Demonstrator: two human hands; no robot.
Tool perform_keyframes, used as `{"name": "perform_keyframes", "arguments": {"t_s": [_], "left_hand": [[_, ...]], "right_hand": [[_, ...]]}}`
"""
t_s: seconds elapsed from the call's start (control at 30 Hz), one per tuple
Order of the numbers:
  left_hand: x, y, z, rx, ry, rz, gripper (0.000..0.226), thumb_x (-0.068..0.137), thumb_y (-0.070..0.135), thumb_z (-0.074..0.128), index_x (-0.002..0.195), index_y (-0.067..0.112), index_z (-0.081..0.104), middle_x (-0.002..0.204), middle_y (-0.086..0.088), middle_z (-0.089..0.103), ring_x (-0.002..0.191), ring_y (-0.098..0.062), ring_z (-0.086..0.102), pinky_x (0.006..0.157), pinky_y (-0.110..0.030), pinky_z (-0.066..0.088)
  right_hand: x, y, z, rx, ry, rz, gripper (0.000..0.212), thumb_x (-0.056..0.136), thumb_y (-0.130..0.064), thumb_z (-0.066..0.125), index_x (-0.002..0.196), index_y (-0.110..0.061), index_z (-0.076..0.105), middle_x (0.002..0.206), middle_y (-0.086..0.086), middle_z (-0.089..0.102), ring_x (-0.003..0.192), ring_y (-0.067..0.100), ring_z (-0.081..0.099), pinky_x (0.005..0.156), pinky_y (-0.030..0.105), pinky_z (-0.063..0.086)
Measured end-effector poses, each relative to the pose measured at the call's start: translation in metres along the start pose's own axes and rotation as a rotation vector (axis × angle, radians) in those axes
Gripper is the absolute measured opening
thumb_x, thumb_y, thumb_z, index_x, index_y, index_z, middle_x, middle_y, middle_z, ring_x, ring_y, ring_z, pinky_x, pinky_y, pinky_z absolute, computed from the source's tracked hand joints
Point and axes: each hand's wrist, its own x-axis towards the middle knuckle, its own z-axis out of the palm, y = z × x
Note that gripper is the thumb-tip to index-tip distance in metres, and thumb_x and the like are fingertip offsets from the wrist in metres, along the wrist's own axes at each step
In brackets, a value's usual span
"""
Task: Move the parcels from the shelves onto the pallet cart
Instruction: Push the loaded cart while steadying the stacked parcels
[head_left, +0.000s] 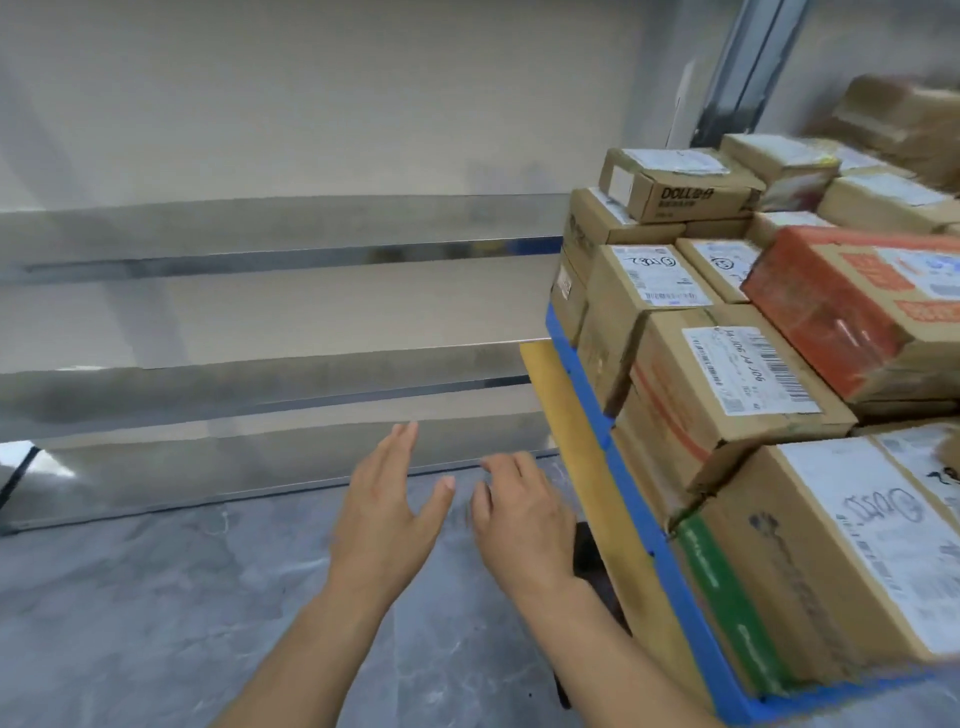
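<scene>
Several cardboard parcels with white shipping labels are stacked on the pallet cart at the right, among them a brown box (727, 395) and an orange-printed box (852, 306). The cart has a blue pallet (582, 364) on a yellow deck (561, 410). Steel shelves (270, 364) run along the left wall, and no parcels show on them. My left hand (387, 512) and my right hand (522, 514) hang in mid-air side by side over the floor, left of the cart. Both have straight, relaxed fingers and hold nothing.
Grey marbled floor (156, 623) spreads in front of the shelves. A white wall (311, 93) rises behind them. A dark metal upright (748, 67) stands at the back right, behind the stacked parcels. A black cart wheel (589, 556) shows under the yellow deck.
</scene>
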Motion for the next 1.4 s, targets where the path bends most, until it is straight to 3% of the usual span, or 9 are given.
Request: {"name": "perform_keyframes", "arguments": {"t_s": [0.13, 0.37, 0.47, 0.6, 0.73, 0.9, 1.03, 1.17, 1.4], "left_hand": [[0.033, -0.004, 0.007, -0.046, -0.089, 0.085, 0.068, 0.089, 0.043, 0.059, 0.147, 0.021, 0.030, 0.152, 0.004, 0.032, 0.139, -0.012, 0.026, 0.110, -0.021, 0.019], [0.094, 0.012, 0.046, -0.071, -0.253, 0.291, 0.059, 0.092, 0.040, 0.056, 0.144, 0.022, 0.035, 0.143, 0.013, 0.039, 0.134, -0.007, 0.030, 0.103, -0.014, 0.020], [0.117, 0.028, 0.059, -0.060, -0.370, 0.399, 0.058, 0.090, 0.049, 0.050, 0.142, 0.025, 0.039, 0.128, 0.021, 0.043, 0.128, -0.005, 0.036, 0.097, -0.010, 0.020], [0.142, 0.044, 0.072, -0.014, -0.472, 0.535, 0.053, 0.089, 0.049, 0.055, 0.138, 0.028, 0.046, 0.133, 0.015, 0.050, 0.125, -0.003, 0.041, 0.095, -0.010, 0.024], [0.158, 0.060, 0.092, -0.063, -0.522, 0.610, 0.039, 0.089, 0.039, 0.059, 0.126, 0.027, 0.057, 0.121, 0.015, 0.058, 0.117, -0.003, 0.049, 0.086, -0.012, 0.030], [0.165, 0.076, 0.109, -0.207, -0.592, 0.700, 0.034, 0.083, 0.047, 0.053, 0.103, 0.022, 0.067, 0.098, 0.013, 0.064, 0.097, -0.007, 0.058, 0.079, -0.023, 0.044], [0.178, 0.088, 0.109, -0.326, -0.639, 0.793, 0.031, 0.083, 0.047, 0.051, 0.093, 0.022, 0.067, 0.089, 0.017, 0.059, 0.091, -0.005, 0.057, 0.079, -0.024, 0.046], [0.188, 0.096, 0.104, -0.390, -0.699, 0.888, 0.019, 0.085, 0.039, 0.053, 0.088, 0.025, 0.066, 0.084, 0.020, 0.057, 0.085, 0.000, 0.054, 0.074, -0.016, 0.042], [0.199, 0.107, 0.103, -0.473, -0.827, 0.964, 0.008, 0.091, 0.021, 0.058, 0.093, 0.021, 0.066, 0.087, 0.015, 0.058, 0.085, -0.010, 0.058, 0.077, -0.033, 0.050]], "right_hand": [[0.009, 0.003, 0.012, -0.095, -0.020, 0.073, 0.014, 0.069, -0.021, 0.061, 0.079, -0.014, 0.068, 0.072, -0.001, 0.062, 0.052, 0.016, 0.058, 0.042, 0.019, 0.033], [0.041, 0.034, 0.029, -0.156, 0.119, 0.211, 0.030, 0.080, -0.031, 0.042, 0.081, -0.017, 0.068, 0.073, -0.004, 0.062, 0.055, 0.014, 0.059, 0.049, 0.016, 0.027], [0.055, 0.045, 0.035, -0.159, 0.152, 0.327, 0.026, 0.077, -0.029, 0.045, 0.079, -0.018, 0.069, 0.071, -0.005, 0.063, 0.054, 0.013, 0.060, 0.045, 0.017, 0.025], [0.063, 0.055, 0.040, -0.156, 0.196, 0.479, 0.016, 0.072, -0.023, 0.053, 0.076, -0.018, 0.068, 0.071, -0.004, 0.063, 0.054, 0.018, 0.062, 0.043, 0.018, 0.024], [0.065, 0.060, 0.027, -0.225, 0.253, 0.578, 0.023, 0.077, -0.031, 0.041, 0.067, -0.019, 0.059, 0.063, -0.005, 0.056, 0.048, 0.016, 0.057, 0.042, 0.015, 0.002], [0.050, 0.057, 0.018, -0.287, 0.310, 0.695, 0.023, 0.080, -0.031, 0.045, 0.071, -0.023, 0.064, 0.066, -0.009, 0.062, 0.054, 0.012, 0.059, 0.046, 0.018, 0.019], [0.048, 0.046, 0.015, -0.329, 0.424, 0.825, 0.022, 0.082, -0.030, 0.047, 0.073, -0.025, 0.066, 0.069, -0.012, 0.063, 0.057, 0.008, 0.058, 0.045, 0.017, 0.032], [0.049, 0.029, 0.007, -0.359, 0.573, 0.884, 0.020, 0.083, -0.026, 0.050, 0.074, -0.025, 0.067, 0.070, -0.013, 0.064, 0.061, 0.006, 0.056, 0.047, 0.019, 0.039], [0.060, 0.025, -0.024, -0.417, 0.721, 1.015, 0.017, 0.087, -0.025, 0.053, 0.081, -0.021, 0.069, 0.075, -0.010, 0.065, 0.062, 0.011, 0.057, 0.053, 0.028, 0.046]]}}
